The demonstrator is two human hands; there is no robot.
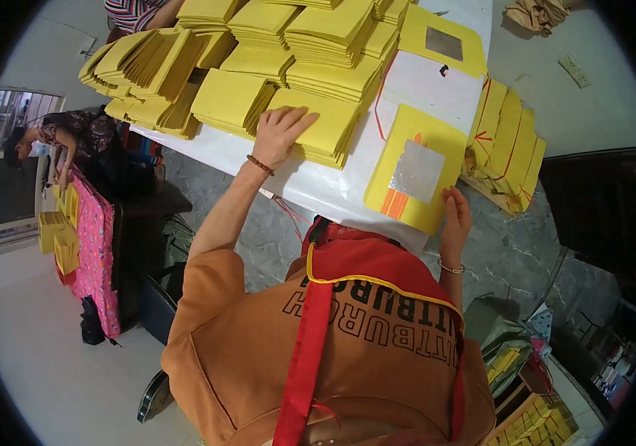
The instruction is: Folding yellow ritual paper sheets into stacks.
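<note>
My left hand [284, 135] lies on the near corner of a stack of folded yellow paper pieces [325, 123], with its fingers loosely apart. At the right edge of a yellow sheet [385, 171] is my right hand [457, 219], its fingers bent and its fingertips on that edge. A silvery square patch [417, 172] and orange strips [394, 202] show on the sheet. The sheet rests by the near edge of the white table [296, 182]. Farther back lies another yellow sheet [415, 30] with a grey square.
Many stacks of folded yellow paper [255, 63] cover the table's left and far parts. Red-tied yellow bundles [508, 141] stand beyond its right edge. Another person [80, 141] bends over a pink-covered table [95, 245] at left. A striped sleeve [133, 13] shows at the far side.
</note>
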